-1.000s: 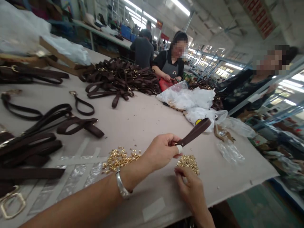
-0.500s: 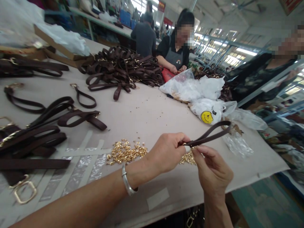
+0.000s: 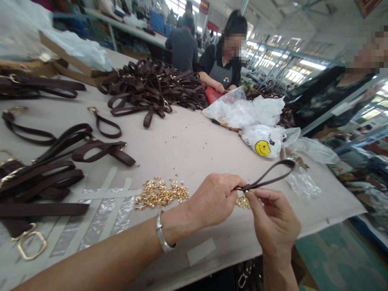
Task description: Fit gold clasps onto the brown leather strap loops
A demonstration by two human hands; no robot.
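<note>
A dark brown leather strap loop is held up over the table's front part, its rounded end pointing to the right. My left hand pinches the strap's inner end, with something white around a fingertip. Closed on the same end from the right, my right hand has thumb and fingers pressed against the strap's lower side. A tiny gold piece seems to sit at the right thumb tip, mostly hidden. Small gold metal fittings lie in a pile left of my hands, and a smaller pile shows behind them.
Brown straps with gold rings lie at the left, and a large heap of strap loops is at the back. White plastic bags stand at the right. Across the table, a co-worker handles something red. The table edge runs at right.
The strap loop has turned a little, now showing more edge-on and lower at its far end. Both hands keep their pinch, the right one shifted slightly right and down.
</note>
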